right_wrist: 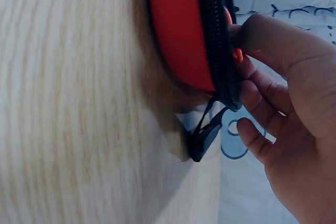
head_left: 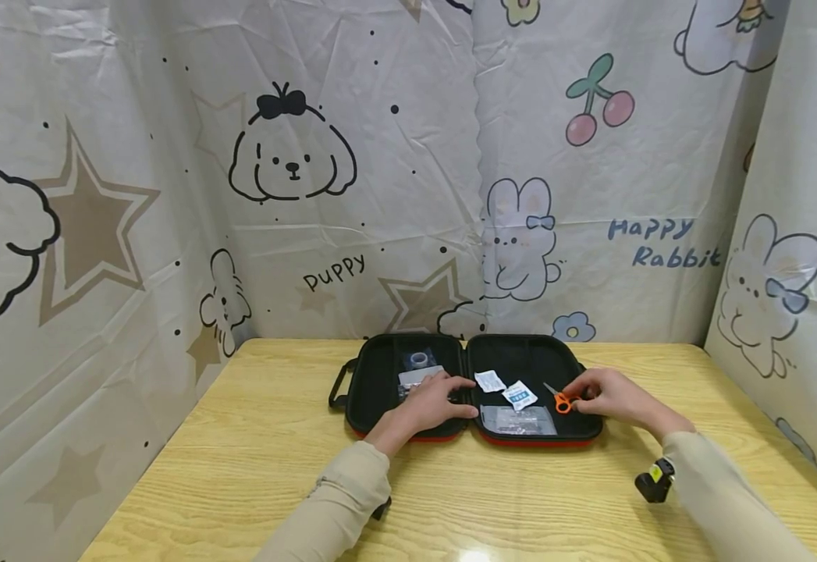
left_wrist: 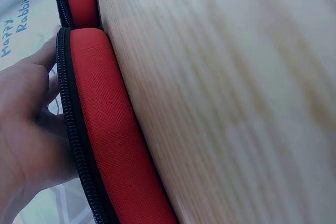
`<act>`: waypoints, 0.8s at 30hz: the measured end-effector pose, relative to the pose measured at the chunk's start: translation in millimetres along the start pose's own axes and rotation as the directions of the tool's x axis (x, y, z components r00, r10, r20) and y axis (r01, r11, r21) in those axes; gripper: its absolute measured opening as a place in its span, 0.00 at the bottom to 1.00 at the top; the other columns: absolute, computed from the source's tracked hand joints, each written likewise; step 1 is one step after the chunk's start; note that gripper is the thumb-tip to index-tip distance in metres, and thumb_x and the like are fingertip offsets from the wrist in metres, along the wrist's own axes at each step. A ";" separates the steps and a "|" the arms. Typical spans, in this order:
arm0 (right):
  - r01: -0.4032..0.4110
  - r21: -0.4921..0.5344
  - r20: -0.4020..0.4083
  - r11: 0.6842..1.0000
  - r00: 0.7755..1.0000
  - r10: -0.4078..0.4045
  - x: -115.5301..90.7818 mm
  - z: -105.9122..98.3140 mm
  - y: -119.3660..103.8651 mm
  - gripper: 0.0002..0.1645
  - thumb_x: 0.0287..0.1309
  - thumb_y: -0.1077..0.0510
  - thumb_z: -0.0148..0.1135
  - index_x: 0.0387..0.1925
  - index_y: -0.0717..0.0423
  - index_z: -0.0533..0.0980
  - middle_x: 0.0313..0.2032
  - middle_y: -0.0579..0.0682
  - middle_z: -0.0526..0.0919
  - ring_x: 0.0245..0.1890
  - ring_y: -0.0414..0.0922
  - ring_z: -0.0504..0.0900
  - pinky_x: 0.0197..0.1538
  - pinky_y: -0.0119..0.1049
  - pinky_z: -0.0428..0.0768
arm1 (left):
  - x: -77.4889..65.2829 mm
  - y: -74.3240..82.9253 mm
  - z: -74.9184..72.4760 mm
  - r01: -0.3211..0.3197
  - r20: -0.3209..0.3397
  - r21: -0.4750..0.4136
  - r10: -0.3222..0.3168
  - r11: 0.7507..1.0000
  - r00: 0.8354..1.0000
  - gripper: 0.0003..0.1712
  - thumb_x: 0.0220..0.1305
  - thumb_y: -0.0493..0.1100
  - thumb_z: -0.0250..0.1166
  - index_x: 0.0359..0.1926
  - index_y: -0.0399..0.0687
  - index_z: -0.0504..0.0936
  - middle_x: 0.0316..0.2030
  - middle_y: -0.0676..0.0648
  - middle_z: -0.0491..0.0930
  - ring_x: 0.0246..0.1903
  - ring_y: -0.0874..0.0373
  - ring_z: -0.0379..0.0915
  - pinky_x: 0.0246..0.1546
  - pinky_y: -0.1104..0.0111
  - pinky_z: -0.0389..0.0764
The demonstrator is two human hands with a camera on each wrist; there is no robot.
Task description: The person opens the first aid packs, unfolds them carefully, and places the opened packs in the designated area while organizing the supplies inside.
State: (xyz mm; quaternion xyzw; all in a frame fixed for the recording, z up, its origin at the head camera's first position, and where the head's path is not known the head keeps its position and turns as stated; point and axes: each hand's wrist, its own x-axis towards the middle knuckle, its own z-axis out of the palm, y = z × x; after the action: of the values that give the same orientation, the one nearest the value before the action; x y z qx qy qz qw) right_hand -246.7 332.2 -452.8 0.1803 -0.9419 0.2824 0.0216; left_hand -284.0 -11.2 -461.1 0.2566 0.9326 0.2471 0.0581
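A black-lined case (head_left: 373, 382) with a red outer shell (left_wrist: 107, 114) lies unfolded on the table, its two halves side by side. My right hand (head_left: 612, 394) pinches the orange handle of small scissors (head_left: 562, 403) over the right half, their blades pointing up and left. In the right wrist view, an orange handle (right_wrist: 238, 55) shows by the fingertips behind the zipper edge. My left hand (head_left: 431, 406) reaches into the left half, fingers stretched over pale packets (head_left: 419, 375), its thumb near the hinge. The case wall hides its fingertips in the left wrist view.
Two small white packets (head_left: 520, 396) and a clear plastic bag (head_left: 516, 421) lie in the right half. A white ring-shaped roll (head_left: 418, 359) in clear wrapping sits at the left half's back. A carry handle (head_left: 339, 390) sticks out left. Printed cloth (head_left: 408, 195) encloses the table.
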 end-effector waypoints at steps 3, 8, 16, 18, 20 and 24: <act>0.006 -0.022 0.047 1.000 0.999 -0.005 7.7 2.2 2.2 0.13 0.53 0.61 0.69 0.42 0.56 0.86 0.40 0.49 0.86 0.34 0.39 0.73 0.36 0.32 0.72 | -0.1 0.2 -0.2 0.003 0.001 0.000 -0.003 1.000 1.000 0.32 0.59 0.64 0.68 0.64 0.68 0.76 0.55 0.47 0.74 0.54 0.51 0.68 0.58 0.44 0.67; 0.076 -0.081 0.086 0.994 0.994 -0.069 19.6 8.8 5.5 0.10 0.55 0.63 0.69 0.41 0.55 0.86 0.40 0.49 0.85 0.40 0.43 0.78 0.43 0.37 0.76 | 0.0 -0.6 0.3 0.000 0.000 0.003 0.000 1.000 1.000 0.32 0.59 0.65 0.68 0.64 0.68 0.76 0.55 0.48 0.74 0.55 0.50 0.68 0.59 0.43 0.66; 0.141 -0.187 0.036 0.972 0.990 -0.137 24.4 15.9 0.9 0.08 0.56 0.64 0.67 0.37 0.52 0.86 0.38 0.46 0.86 0.41 0.45 0.78 0.47 0.43 0.74 | 0.5 1.3 1.5 0.001 0.006 0.002 -0.001 1.000 1.000 0.32 0.59 0.65 0.68 0.64 0.69 0.76 0.55 0.48 0.74 0.56 0.50 0.68 0.58 0.44 0.66; 0.116 -0.211 0.019 0.971 0.993 -0.115 23.4 15.8 -1.6 0.07 0.56 0.58 0.69 0.38 0.51 0.86 0.38 0.46 0.85 0.40 0.46 0.76 0.45 0.44 0.72 | 0.5 1.6 1.2 0.001 0.005 0.006 -0.001 1.000 1.000 0.33 0.59 0.66 0.67 0.64 0.69 0.76 0.55 0.48 0.74 0.55 0.51 0.68 0.58 0.45 0.66; 0.085 -0.240 0.009 0.967 0.996 -0.086 21.9 15.1 -4.3 0.13 0.54 0.50 0.72 0.39 0.52 0.86 0.37 0.46 0.83 0.39 0.46 0.74 0.44 0.43 0.70 | 0.6 1.3 1.0 0.000 0.002 0.012 0.000 1.000 1.000 0.33 0.59 0.66 0.67 0.64 0.69 0.76 0.55 0.48 0.74 0.55 0.51 0.68 0.58 0.45 0.66; 0.018 -0.310 0.007 0.950 1.000 -0.016 18.5 14.9 -7.4 0.22 0.46 0.42 0.76 0.39 0.50 0.87 0.33 0.44 0.79 0.36 0.45 0.69 0.40 0.40 0.65 | 1.0 -1.0 1.8 0.004 -0.001 0.014 -0.004 1.000 1.000 0.32 0.58 0.66 0.68 0.64 0.68 0.76 0.55 0.48 0.74 0.55 0.51 0.68 0.59 0.44 0.67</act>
State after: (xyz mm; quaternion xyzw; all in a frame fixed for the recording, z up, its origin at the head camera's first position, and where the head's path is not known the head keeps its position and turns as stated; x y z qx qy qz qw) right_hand -260.5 312.4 -458.8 0.1834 -0.9731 0.1303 0.0500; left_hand -284.9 -10.6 -463.2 0.2552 0.9348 0.2404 0.0561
